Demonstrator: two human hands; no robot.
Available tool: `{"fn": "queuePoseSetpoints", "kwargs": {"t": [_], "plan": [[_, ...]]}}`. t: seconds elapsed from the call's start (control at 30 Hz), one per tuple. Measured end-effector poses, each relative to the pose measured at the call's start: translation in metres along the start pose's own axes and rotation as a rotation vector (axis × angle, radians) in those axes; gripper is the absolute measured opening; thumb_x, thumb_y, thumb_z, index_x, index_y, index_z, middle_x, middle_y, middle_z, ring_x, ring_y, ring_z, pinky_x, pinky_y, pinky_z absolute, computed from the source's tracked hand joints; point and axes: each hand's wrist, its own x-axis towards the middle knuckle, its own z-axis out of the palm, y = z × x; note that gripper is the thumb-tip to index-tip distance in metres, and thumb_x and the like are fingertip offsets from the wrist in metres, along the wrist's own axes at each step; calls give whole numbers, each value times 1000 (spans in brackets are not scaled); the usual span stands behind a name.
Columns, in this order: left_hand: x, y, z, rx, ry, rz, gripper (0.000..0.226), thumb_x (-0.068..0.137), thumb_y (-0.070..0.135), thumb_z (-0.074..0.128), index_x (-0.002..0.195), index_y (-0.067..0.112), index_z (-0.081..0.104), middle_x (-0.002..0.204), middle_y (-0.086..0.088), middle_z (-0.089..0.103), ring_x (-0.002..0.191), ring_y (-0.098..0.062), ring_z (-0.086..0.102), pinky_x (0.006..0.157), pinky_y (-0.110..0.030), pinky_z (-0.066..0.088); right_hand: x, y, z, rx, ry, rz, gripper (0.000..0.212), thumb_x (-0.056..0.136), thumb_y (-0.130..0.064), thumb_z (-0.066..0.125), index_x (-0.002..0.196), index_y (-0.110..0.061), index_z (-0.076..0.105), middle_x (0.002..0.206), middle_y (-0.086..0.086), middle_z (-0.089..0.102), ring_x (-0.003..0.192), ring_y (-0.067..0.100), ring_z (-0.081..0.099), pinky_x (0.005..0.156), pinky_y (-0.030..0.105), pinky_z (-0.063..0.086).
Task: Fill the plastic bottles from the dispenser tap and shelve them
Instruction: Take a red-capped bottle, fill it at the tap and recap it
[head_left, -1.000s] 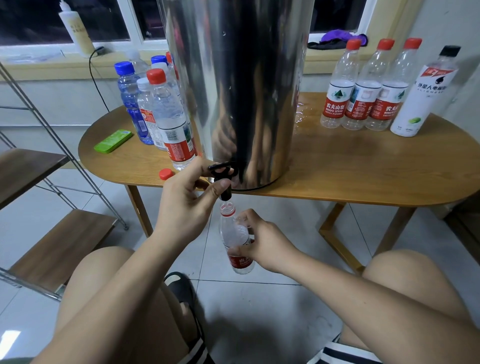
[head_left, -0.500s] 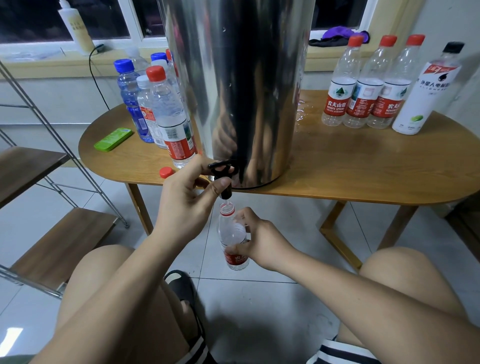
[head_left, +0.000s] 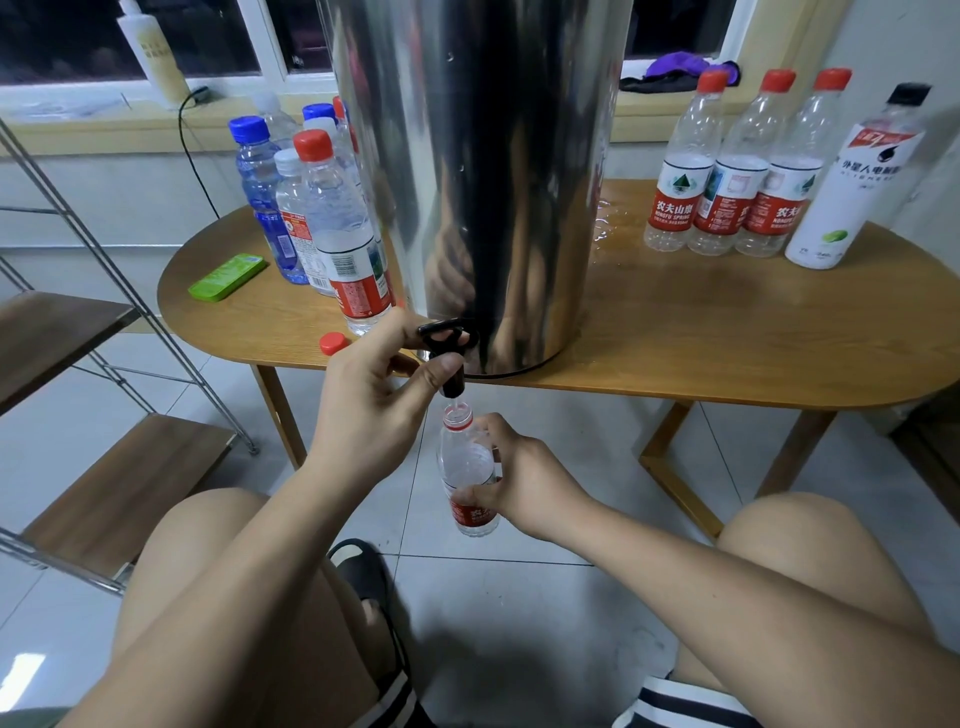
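Left hand raised, pinching black plastic tap; right hand lower, fingers wrapped round clear plastic bottle.

This looks like a room in a home: a wooden table stands on a shiny tile floor, a dark window is at 12 o'clock with a purple cloth on its sill, and a metal rack with wooden shelves is at 9 o'clock.

Silver dispenser, black tap; clear bottle, red label; red cap at the tap's nine o'clock; green case; brown wood-grain desk; pale grey floor tiles.
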Motion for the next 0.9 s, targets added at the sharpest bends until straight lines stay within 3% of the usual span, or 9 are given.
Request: {"fn": "queuePoseSetpoints", "kwargs": {"t": [0.47,0.9], "plan": [[0,-1,0,-15,-1,-4,15,102,5,75,114,13,72,98,0,77,90,-19,78,79,-47,60,-1,-1,-1,-7,-10,2,72,78,-38,93,133,-36,46,134,-8,68,120,19,67,98,46,61],[1,-1,-1,-15,-7,4,15,102,5,75,116,10,73,93,-3,78,88,-19,79,79,-32,60,0,-2,-2,-4,-6,7,72,79,-36,94,134,-35,47,134,-8,69,121,19,67,99,46,61]]}}
